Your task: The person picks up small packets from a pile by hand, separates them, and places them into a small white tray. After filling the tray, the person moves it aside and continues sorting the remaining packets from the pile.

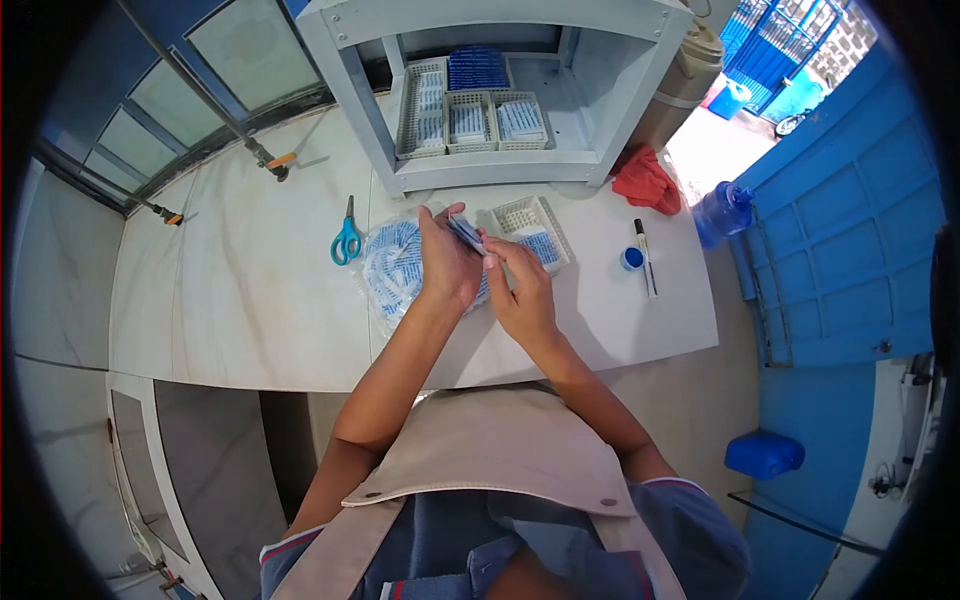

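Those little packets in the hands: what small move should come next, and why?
Perhaps the right hand should place the small packets in the open basket beside it. The left hand holds them, the right hand's fingers are at their edge, and the basket already contains similar-looking packets, with bare room left.

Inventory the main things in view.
Smooth table: one, white, centre
Arched shelf: one, pale, table's back
Plastic baskets: at least three, white, inside shelf
Rectangular plastic basket: one, white, tabletop
Plastic bag of packets: one, clear, tabletop
Small flat packets: count unclear, blue-and-white, held
Plastic-handled scissors: one, turquoise, left of bag
Slim marker: one, black-and-white, table's right
Round pot: one, blue, beside marker
Crumpled cloth: one, red, beside shelf
Plastic bottle: one, blue, right of table
Panelled door: one, blue, far right
Left grip: one, bare, holding packets
Right grip: one, bare, touching packets
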{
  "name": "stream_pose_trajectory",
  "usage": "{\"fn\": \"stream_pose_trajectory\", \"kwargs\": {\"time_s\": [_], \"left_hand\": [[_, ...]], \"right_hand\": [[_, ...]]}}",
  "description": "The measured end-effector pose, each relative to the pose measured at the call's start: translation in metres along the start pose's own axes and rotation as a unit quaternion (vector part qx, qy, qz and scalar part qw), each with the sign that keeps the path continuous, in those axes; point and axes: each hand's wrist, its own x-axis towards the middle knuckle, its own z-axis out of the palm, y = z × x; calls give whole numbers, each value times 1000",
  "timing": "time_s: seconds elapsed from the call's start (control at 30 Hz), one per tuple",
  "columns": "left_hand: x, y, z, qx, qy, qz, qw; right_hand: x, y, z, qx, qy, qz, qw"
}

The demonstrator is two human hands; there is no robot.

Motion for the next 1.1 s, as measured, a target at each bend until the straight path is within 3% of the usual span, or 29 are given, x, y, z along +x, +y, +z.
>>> {"fn": "stream_pose_trajectory", "kwargs": {"time_s": [0.1,0.13,0.23,0.33,0.37,0.4,0.43,0.47,0.5,0.6,0.73,0.8,0.9,1.0,1.07,1.1], "left_hand": [[-12,-2,22,56,33,12,998],[-7,-6,20,58,32,10,998],[4,-15,14,53,-51,42,996],[12,-8,9,101,-126,-13,987],[27,-12,0,300,-138,106,938],[32,-9,1,482,-143,221,836],[35,-6,0,481,-143,221,836],[38,-2,-1,608,-152,357,693],[39,0,-1,701,-151,473,512],[46,-8,1,699,-177,480,500],[53,-16,-4,722,-146,443,511],[54,-20,-4,729,-125,470,482],[56,-26,0,742,-109,475,461],[63,-29,2,736,-118,482,460],[65,-29,-1,740,-125,469,466],[68,-30,-2,741,-131,458,472]], "right_hand": [[3,2,-8,-34,-21,-13,999],[3,10,-9,-26,-18,21,999],[20,21,-25,4,-13,92,996],[41,56,-48,47,-52,128,989],[48,69,-54,67,-93,126,985],[54,75,-60,67,-92,125,986],[59,81,-66,15,-133,105,985],[63,87,-69,-37,-174,84,981],[66,93,-69,-36,-174,83,981],[74,108,-65,-52,-215,44,974],[74,121,-50,-2,-252,75,965],[73,127,-47,19,-253,93,963],[72,126,-47,5,-259,63,964],[73,125,-47,-51,-207,28,977],[75,129,-48,-101,-257,-56,960],[75,129,-48,-103,-254,-54,960]]}}
